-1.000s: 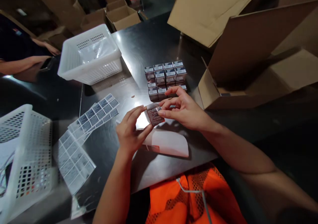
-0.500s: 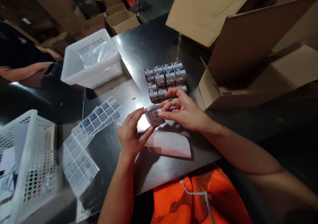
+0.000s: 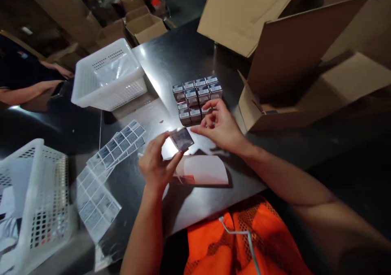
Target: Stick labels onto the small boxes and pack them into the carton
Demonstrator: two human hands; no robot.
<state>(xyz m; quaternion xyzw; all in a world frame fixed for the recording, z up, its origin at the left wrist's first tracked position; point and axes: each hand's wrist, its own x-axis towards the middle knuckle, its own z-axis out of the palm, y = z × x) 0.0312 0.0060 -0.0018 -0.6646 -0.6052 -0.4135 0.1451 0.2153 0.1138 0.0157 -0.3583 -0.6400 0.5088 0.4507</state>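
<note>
My left hand [image 3: 159,157] grips a small box [image 3: 182,139] between thumb and fingers, its dark, shiny face turned up. Just right of it, my right hand [image 3: 218,124] hovers with the thumb stretched toward the box and the other fingers loosely curled; nothing shows in it. Behind the hands stand several small dark boxes [image 3: 197,96] with white barcode labels on top, set in rows, some partly hidden by my right hand. A curled white and reddish sheet [image 3: 204,170] lies below the hands. To the left are overlapping sheets of printed labels [image 3: 114,149].
A white plastic basket [image 3: 122,90] holding clear bags stands at the back left, another basket [image 3: 50,197] at the near left. Open cardboard cartons [image 3: 287,55] fill the right side. Another person's hand [image 3: 50,86] rests at the far left beside a dark object.
My right hand has come off the box's face and drawn slightly away. The box, still in my left hand, now shows a plain dark surface where pale print was visible before.
</note>
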